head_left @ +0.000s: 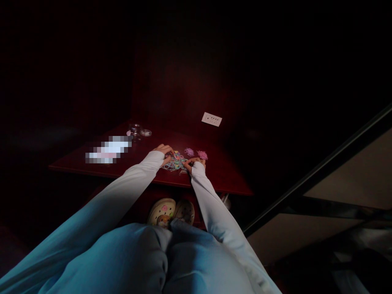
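A loose pile of small multicoloured rings (pixel 176 164) lies near the front edge of the dark red table (pixel 147 143). My left hand (pixel 164 151) rests at the pile's left side, fingers bent over it; whether it holds a ring is too small to tell. At the right side of the pile is my right hand (pixel 195 161), its fingers curled together at the rings, with anything between them too small to make out. Behind the pile sit a small purple heap (pixel 189 152) and, just behind my right hand, a pink heap (pixel 202 154).
Clear round containers (pixel 135 130) and a round lid-like piece (pixel 145 132) stand at the table's back left. A blurred bright rectangle (pixel 110 150) lies on the left. A white socket plate (pixel 212 119) is on the back wall. Shoes (pixel 162 208) show below the table edge.
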Available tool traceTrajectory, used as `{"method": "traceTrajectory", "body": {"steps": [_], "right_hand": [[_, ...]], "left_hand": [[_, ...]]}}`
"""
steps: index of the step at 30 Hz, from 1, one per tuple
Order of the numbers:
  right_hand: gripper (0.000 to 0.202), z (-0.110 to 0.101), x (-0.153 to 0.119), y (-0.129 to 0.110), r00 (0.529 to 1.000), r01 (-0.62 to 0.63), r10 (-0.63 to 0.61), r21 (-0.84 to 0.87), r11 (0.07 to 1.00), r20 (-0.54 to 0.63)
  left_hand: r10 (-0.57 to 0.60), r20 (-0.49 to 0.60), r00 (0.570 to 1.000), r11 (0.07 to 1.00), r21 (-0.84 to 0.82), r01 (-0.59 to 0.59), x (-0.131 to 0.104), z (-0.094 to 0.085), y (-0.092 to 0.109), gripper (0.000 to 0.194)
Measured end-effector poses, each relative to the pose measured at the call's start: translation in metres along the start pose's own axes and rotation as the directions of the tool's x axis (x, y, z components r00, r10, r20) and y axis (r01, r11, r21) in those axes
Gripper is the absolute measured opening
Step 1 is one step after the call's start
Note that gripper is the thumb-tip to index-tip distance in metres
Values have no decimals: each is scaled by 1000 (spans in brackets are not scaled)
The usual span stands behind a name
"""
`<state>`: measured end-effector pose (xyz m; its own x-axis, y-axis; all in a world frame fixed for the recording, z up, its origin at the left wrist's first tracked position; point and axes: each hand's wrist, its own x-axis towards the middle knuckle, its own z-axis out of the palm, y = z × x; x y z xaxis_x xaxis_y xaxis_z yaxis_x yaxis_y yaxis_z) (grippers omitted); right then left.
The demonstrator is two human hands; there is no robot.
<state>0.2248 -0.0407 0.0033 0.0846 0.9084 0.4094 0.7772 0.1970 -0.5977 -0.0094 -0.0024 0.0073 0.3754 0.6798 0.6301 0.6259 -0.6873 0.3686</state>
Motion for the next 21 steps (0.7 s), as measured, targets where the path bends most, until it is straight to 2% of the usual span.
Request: {"method": "traceTrajectory", "body": {"steps": [5, 12, 17, 21], "right_hand": [[37, -4, 0, -2, 1000, -23, 24, 27, 999, -20], [40, 1, 3, -6, 997, 64, -60, 119, 991, -40], [47, 4, 2, -11, 994, 110, -106, 218, 970, -29], [49, 8, 2, -12, 992, 126, -118, 297, 946, -46]], "left_hand": [[-22, -38, 999, 999, 23, 23, 0, 5, 1, 17], [70, -52, 996, 996, 52, -67, -2, 1, 17, 26], [81, -97, 992, 994, -66, -88, 0, 3, 26, 35], [119, -41, 992, 985, -123, -123, 2, 8, 28, 35]]}}
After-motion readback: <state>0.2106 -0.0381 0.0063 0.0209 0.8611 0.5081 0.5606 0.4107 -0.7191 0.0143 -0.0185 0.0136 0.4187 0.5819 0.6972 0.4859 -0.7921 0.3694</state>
